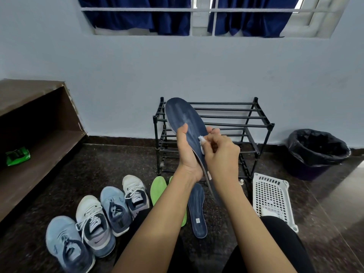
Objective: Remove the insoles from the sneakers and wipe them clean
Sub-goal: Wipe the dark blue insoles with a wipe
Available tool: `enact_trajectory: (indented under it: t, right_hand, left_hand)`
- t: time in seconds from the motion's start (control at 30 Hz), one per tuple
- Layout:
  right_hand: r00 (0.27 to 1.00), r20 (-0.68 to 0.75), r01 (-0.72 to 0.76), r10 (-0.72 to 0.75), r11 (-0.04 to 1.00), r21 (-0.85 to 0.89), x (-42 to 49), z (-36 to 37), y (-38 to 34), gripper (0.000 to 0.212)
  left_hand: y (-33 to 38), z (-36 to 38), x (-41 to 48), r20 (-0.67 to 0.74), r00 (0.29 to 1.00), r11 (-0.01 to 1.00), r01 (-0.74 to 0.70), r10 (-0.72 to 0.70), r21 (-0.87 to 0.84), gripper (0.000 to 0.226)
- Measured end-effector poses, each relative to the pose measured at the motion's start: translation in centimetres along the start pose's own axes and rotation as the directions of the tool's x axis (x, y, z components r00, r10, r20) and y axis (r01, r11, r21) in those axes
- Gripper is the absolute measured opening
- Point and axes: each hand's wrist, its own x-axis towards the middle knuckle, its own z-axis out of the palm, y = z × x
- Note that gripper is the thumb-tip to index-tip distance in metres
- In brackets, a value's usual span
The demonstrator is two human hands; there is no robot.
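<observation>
The left hand grips a long, dark blue insole by its narrow heel half, thumb pressed on the face, toe end pointing up and away. The surface looks matte and fabric-like, streaked with pale grey. The right hand is pinched closed on a small white wipe — pressed against the insole just beside the left thumb. Below the hands a second dark blue insole lies flat on the speckled floor, beside two green insoles. Left of the forearms stand four laced sneakers — mesh, pale blue and white.
</observation>
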Motion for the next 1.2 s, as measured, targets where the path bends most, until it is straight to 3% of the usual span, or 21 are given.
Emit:
enact_trajectory:
  t: [0.23,0.47,0.67,0.87,0.97,1.1,1.2]
  right_hand:
    - [0.939,0.316,-0.179,0.137,0.978,0.107,-1.4,-2.3,-0.8,0.005]
    - [0.977,0.166,-0.164,0.136,0.972,0.17,-1.6,-1.3,-0.7,0.011]
    - [0.994,-0.085,0.064,-0.063,0.998,0.015,-0.2,0.1,0.2,0.005]
    - [0.991,-0.041,0.131,-0.13,0.991,0.009,-0.4,0.4,0.0,0.005]
    - [0.997,0.004,0.077,-0.077,0.995,0.069,-0.8,0.6,-0.3,0.004]
    - [0.983,0.169,-0.119,0.077,0.959,0.256,-1.0,0.5,-1.4,0.006]
    - [0.981,0.182,-0.12,0.063,0.941,0.318,-1.0,0.6,-2.1,0.003]
  left_hand:
    - [1.4,-0.5,1.0,-0.005,1.0,0.999,-0.012,0.011,-0.05,0.068]
    - [1.0,-0.1,0.8,-0.02,0.999,0.997,-0.036,0.035,-0.068,0.066]
    - [0.7,0.2,0.3,0.033,0.999,0.999,0.009,-0.008,-0.034,0.061]
    - [2.2,-0.7,0.8,0.145,0.989,0.999,0.003,0.002,-0.037,0.097]
    - [2.5,-0.9,1.0,0.105,0.994,0.996,-0.028,0.037,-0.079,0.085]
    - [2.8,-1.2,1.1,0.042,0.996,0.988,-0.066,0.073,-0.14,0.062]
    - [2.5,-1.1,0.8,0.072,0.996,0.993,-0.036,0.044,-0.109,0.059]
